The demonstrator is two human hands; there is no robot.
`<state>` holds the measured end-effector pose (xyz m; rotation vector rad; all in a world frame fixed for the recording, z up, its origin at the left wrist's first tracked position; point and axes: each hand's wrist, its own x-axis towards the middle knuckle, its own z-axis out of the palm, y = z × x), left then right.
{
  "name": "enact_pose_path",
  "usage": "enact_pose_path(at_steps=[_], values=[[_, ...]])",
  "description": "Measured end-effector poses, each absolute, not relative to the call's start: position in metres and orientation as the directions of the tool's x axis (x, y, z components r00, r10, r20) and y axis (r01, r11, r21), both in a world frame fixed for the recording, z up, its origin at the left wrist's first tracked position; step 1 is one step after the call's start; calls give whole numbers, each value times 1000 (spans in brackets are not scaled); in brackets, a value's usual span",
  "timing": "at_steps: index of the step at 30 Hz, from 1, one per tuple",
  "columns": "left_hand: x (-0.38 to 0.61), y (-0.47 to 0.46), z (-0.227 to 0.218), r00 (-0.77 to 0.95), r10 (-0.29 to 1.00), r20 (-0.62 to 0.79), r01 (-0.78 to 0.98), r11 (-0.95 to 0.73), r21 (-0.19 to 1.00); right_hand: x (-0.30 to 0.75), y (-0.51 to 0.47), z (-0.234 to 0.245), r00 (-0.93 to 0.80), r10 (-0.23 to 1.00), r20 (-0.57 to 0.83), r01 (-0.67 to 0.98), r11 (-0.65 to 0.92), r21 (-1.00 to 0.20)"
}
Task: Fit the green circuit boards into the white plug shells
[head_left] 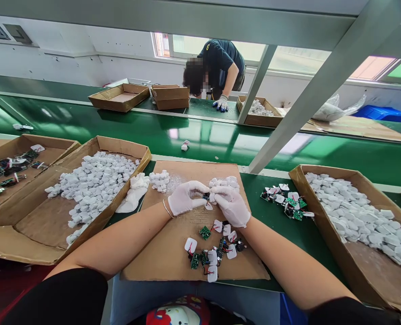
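Observation:
White-gloved, my left hand (186,197) and my right hand (230,205) meet above a cardboard sheet (173,253). Between their fingertips is a small dark circuit board (206,196), partly hidden. Just behind my right hand lies a heap of white rounded pieces (222,183), and a second heap (160,180) sits to the left. Closer to me, several green circuit boards with red wires and white pads (210,250) lie on the sheet. A crumpled white glove or cloth (132,193) rests beside my left hand.
Open cardboard boxes of white pieces (92,189) (356,225) flank the sheet on a green conveyor belt (282,203). Wired boards fill a left box (7,174) and lie loose at right (283,201). Beyond a grey beam (288,104), a co-worker (217,67) leans over another belt.

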<state>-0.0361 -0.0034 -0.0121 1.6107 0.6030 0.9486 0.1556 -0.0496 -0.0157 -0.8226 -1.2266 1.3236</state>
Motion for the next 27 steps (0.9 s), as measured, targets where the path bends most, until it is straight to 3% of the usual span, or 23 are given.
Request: enact_pose_path(at_steps=[3, 9, 14, 19, 22, 27], values=[[-36, -5, -11, 519, 806, 284, -73, -289, 955, 156, -49, -15, -164, 969, 184, -225, 145, -964], [-36, -4, -14, 547, 785, 292, -24, -334, 942, 163, -49, -14, -169, 952, 253, -4, 256, -967], [-33, -4, -17, 531, 803, 270, -39, -295, 955, 160, -51, -14, -137, 970, 201, -134, 182, -974], [-33, -5, -13, 517, 813, 269, 44, -339, 940, 159, -52, -10, -96, 972, 217, -45, 213, -976], [-34, -6, -8, 498, 806, 319, 121, -429, 895, 159, -52, -10, -90, 971, 223, -45, 220, -974], [-37, -9, 0, 526, 729, 438, 218, -614, 759, 153, -50, -13, -78, 993, 88, -144, 76, -987]])
